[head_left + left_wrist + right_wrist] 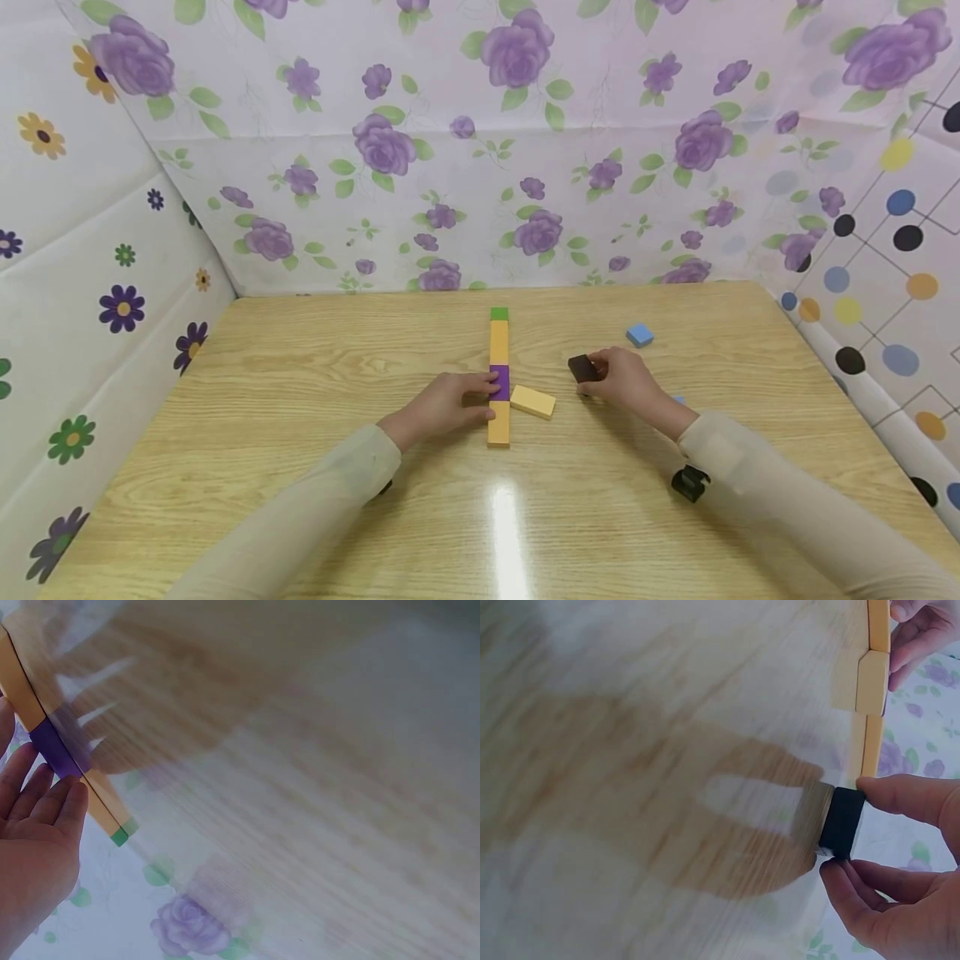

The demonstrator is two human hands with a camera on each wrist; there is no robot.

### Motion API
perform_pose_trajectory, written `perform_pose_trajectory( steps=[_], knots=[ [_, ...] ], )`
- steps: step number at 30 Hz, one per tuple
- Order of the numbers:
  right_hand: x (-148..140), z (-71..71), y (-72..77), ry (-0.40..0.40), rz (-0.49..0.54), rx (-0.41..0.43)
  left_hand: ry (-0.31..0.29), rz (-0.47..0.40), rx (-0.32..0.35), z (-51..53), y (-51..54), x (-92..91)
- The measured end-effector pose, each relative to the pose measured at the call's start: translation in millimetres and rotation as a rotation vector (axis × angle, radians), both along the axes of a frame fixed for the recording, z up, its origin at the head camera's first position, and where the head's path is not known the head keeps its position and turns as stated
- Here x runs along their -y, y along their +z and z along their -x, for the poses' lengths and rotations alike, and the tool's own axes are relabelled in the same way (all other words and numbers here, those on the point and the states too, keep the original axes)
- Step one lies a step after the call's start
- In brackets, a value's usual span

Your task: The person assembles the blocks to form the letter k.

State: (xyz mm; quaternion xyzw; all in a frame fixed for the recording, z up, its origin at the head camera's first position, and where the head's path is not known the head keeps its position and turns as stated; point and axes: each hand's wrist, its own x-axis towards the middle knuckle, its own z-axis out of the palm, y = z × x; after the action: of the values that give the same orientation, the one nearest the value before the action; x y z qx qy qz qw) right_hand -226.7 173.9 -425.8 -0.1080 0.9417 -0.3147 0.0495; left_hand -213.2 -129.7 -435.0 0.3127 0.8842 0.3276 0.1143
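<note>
While left fingers (480, 382) touch the block row (504, 382) pointing forward, right fingers (894, 880) pinch a diagonal black block (581, 367)

On the bench (300, 350), a row of blocks (503, 379) runs front to back, with the left hand (444, 404) on its left, against it, and a slanted block (533, 402) just to its right. Farther right of the row comes a gripped block (581, 367), then the right hand (626, 379). A far block (640, 335) lies right of the row's back half, a partly hidden block (678, 400) farthest right, and a cloth (465, 183) rises behind the row.
</note>
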Motion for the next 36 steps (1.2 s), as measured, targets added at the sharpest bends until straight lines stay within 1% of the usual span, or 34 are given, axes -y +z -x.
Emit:
perform_pose_trajectory(
  steps=[8,14,21,27,31,36],
  knots=[
    [0.7,-0.8,-0.8,0.046,0.007,0.000,-0.002,0.006,-0.010,0.2,-0.1,-0.3],
    [-0.5,2.6,-1.4,0.054,0.001,0.011,-0.003,0.002,-0.008,0.2,0.1,-0.4],
    [-1.2,6.3,-1.0,0.100,0.013,0.001,-0.009,-0.001,-0.007,1.2,-1.4,0.2],
    [-0.9,13.4,-0.3,0.143,0.034,-0.018,-0.007,0.005,-0.010,2.8,-2.7,0.6],
    [-0.3,19.0,0.6,0.166,0.045,-0.035,-0.003,0.002,-0.012,1.9,-1.3,0.4],
    [2.9,24.8,0.5,0.188,0.060,-0.037,-0.001,0.003,-0.010,1.1,-0.9,-0.1]
  ],
)
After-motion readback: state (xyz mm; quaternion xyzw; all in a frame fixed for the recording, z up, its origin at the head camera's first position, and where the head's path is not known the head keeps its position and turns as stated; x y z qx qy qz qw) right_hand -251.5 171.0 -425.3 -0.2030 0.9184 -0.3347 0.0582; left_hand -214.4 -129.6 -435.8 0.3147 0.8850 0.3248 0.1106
